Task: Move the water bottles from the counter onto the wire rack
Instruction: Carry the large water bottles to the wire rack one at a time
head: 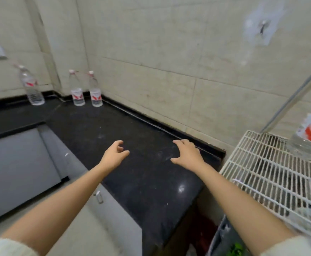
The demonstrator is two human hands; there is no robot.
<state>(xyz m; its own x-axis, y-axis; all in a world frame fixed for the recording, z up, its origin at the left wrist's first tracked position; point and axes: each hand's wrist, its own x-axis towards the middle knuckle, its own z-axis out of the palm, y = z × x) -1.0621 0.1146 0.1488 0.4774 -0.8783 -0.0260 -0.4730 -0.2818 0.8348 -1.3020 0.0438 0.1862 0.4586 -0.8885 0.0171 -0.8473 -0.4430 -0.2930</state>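
Three clear water bottles with red-and-white labels stand at the back of the black counter (132, 137): one at the far left (31, 85), and two side by side in the corner (77, 89) (95, 90). A fourth bottle (310, 135) stands upright on the white wire rack (262, 163) at the right. My left hand (114, 155) and my right hand (186, 154) hover over the counter's middle, fingers loosely curled, holding nothing. Both hands are far short of the corner bottles.
Tiled walls meet in the corner behind the bottles. Grey cabinet fronts (17, 163) sit below the counter at the left. A metal pole (291, 97) slants up from the rack. A wall hook (262, 28) hangs at the upper right.
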